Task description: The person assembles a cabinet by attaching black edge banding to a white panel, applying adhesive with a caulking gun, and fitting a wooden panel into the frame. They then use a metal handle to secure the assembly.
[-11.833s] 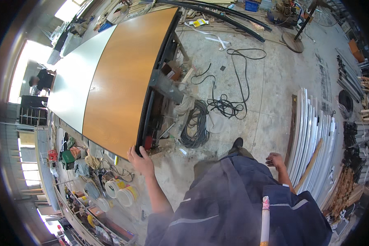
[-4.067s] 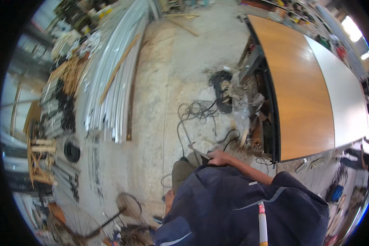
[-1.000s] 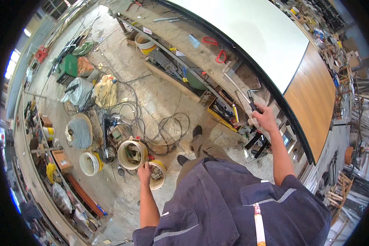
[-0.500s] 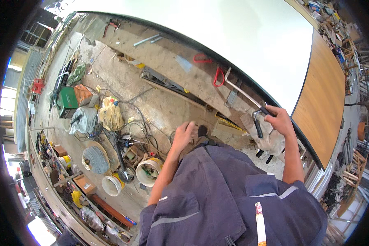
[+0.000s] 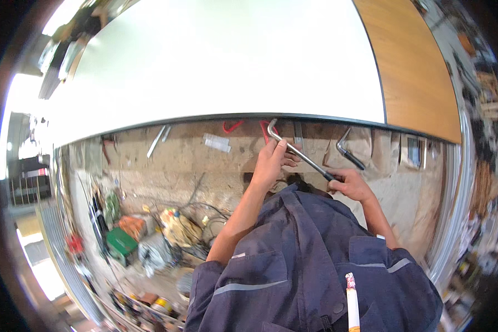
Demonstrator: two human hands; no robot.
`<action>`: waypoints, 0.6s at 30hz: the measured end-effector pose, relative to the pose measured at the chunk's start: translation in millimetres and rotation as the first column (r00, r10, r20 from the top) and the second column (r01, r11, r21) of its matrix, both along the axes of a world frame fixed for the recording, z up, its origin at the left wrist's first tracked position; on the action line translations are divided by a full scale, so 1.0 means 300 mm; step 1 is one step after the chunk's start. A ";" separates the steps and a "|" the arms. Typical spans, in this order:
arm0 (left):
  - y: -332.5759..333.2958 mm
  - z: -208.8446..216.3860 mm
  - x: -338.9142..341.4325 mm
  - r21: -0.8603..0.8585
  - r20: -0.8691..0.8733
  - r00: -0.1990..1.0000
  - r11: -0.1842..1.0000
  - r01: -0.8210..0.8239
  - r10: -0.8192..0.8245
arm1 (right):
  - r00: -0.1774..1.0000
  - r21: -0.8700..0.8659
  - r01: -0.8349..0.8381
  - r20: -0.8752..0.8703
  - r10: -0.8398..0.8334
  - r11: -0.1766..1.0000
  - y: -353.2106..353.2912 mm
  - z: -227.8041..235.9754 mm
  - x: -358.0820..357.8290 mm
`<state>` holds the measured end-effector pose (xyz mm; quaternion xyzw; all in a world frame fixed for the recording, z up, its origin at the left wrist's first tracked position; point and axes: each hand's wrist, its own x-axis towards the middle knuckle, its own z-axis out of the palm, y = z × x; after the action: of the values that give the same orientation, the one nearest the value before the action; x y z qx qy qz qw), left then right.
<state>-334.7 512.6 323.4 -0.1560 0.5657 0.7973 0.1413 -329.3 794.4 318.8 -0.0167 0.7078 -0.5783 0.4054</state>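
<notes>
My right hand (image 5: 351,185) is closed round the black grip of a silver metal bar tool (image 5: 310,160), which has a bent, hooked end. Farther up the shaft, the fingers of my left hand (image 5: 271,164) curl about the bar just below its bend; some fingertips show beyond it. The bar slants up and left in front of my body. Its hooked end is close to the dark edge of a large white panel (image 5: 232,66). To the right of the bar lies a bent tool with a black handle (image 5: 351,156).
Two red-handled items (image 5: 232,126) lie partly under the panel edge, near metal strips (image 5: 156,141) and a pale sheet (image 5: 217,143). A wood-coloured board (image 5: 420,72) adjoins the panel. Floor clutter at left includes a green box (image 5: 122,245), bags and cables. A cigarette (image 5: 352,304) shows in front of my jacket.
My view has swung, so the panel edge now runs nearly level. My left hand, free before, has come up onto the bar. My right hand keeps its grip, now closer to my body.
</notes>
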 end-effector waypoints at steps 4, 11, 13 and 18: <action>-0.042 0.152 -0.020 -0.249 -0.148 0.951 0.940 0.231 -0.273 | 0.987 -0.005 0.090 -0.135 -0.089 0.996 -0.226 0.014 0.093; -0.120 0.183 -0.105 -0.673 -0.421 0.678 0.709 0.213 -0.603 | 0.739 -0.036 0.641 -0.243 -0.628 0.767 -0.541 0.136 0.075; -0.150 0.150 -0.116 -0.768 -0.480 0.528 0.627 0.134 -0.701 | 0.687 -0.039 0.637 -0.425 -0.590 0.770 -0.579 0.169 0.085; -0.200 0.132 -0.077 -0.882 -0.342 0.325 0.421 0.213 -0.882 | 0.563 0.074 0.791 -0.475 -0.676 0.607 -0.635 0.177 0.083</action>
<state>-357.9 452.6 363.0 0.3992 0.8318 0.3731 0.0973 -304.6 603.8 372.1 0.2217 0.7892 -0.5718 -0.0316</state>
